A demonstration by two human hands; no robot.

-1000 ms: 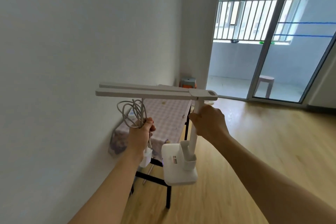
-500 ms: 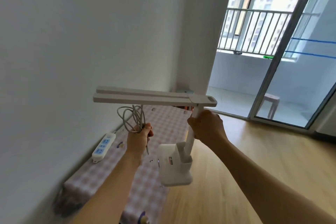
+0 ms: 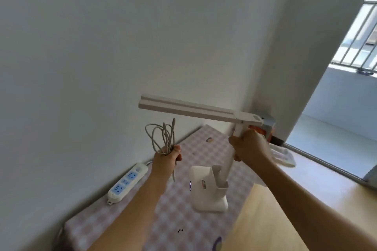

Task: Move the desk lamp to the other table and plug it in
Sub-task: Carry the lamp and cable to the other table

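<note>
A white desk lamp (image 3: 208, 189) with a long flat head hangs above the table (image 3: 183, 218), which wears a pink checked cloth. My right hand (image 3: 250, 146) grips its upright stem just under the head. My left hand (image 3: 168, 159) holds the lamp's coiled grey cord (image 3: 163, 136), loops sticking up, one end dangling below the fist. A white power strip (image 3: 128, 182) with blue sockets lies on the table's left edge against the wall, left of my left hand. Whether the lamp's base touches the cloth I cannot tell.
A white wall runs along the table's left side. Beyond the table's far end stands an orange and grey object (image 3: 267, 128) in the corner. Wooden floor (image 3: 285, 220) lies to the right, and a sliding balcony door (image 3: 346, 108) is at the far right.
I have come closer to the checked table, which now lies under the lamp. The lamp and cord have moved down and forward over it. The power strip has come into view.
</note>
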